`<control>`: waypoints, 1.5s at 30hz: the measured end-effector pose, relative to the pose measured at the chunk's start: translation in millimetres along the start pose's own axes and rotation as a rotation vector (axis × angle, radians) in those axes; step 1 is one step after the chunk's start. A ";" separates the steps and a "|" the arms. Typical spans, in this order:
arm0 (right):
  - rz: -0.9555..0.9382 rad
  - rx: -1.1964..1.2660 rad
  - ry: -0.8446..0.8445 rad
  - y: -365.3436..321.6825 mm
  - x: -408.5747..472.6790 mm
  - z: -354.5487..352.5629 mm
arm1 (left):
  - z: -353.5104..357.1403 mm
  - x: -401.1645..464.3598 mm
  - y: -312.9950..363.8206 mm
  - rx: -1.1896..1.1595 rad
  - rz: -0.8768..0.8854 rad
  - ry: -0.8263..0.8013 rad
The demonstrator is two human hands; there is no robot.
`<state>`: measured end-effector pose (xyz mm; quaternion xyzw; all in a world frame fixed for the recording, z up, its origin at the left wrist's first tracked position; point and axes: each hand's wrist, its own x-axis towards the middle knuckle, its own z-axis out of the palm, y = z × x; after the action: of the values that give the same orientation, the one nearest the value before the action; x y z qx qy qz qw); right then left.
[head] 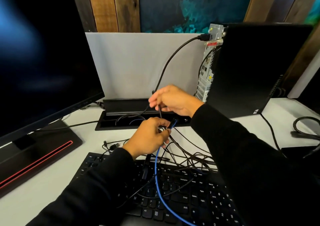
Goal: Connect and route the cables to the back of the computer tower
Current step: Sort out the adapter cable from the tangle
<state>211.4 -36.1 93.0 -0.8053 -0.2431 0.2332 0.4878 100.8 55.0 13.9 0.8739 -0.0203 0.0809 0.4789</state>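
Mid-frame, a blue cable point(158, 165) is pinched in the left hand point(149, 136), a thin black cable point(160, 111) in the right hand point(174, 101). Sorting is underway; next, a plug must be carried to the tower point(251, 66), upper right.

Glossy monitor screen point(43, 52), bare metal tower back point(207, 66), matt plastic keyboard point(190, 191)

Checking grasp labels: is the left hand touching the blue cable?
Touching. The head view shows the left hand with fingers curled round the blue cable near its plug end, no gap visible.
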 end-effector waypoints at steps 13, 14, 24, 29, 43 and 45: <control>-0.302 0.848 0.396 -25.1 -24.5 -70.6 | -11.4 4.6 -12.0 -0.775 -0.371 -0.003; -0.308 0.886 0.373 -17.9 -27.9 -72.2 | -16.8 5.1 -8.7 -0.696 -0.319 -0.015; -0.280 -0.516 -0.169 44.3 -49.0 -29.4 | -70.6 24.1 47.9 0.509 0.327 0.109; -0.304 -0.775 -0.143 56.4 -53.4 -11.2 | -93.4 37.8 46.4 0.774 0.315 0.232; -0.427 -0.406 0.295 31.8 -49.2 11.6 | -50.6 33.1 78.5 0.033 0.396 0.334; -0.471 -0.310 0.339 25.1 -54.4 10.0 | -50.5 32.2 65.0 -0.021 0.347 0.313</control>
<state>167.3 -73.2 73.8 -0.8189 -0.3707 -0.0634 0.4334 119.0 63.6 99.9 0.8289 -0.0964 0.2965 0.4644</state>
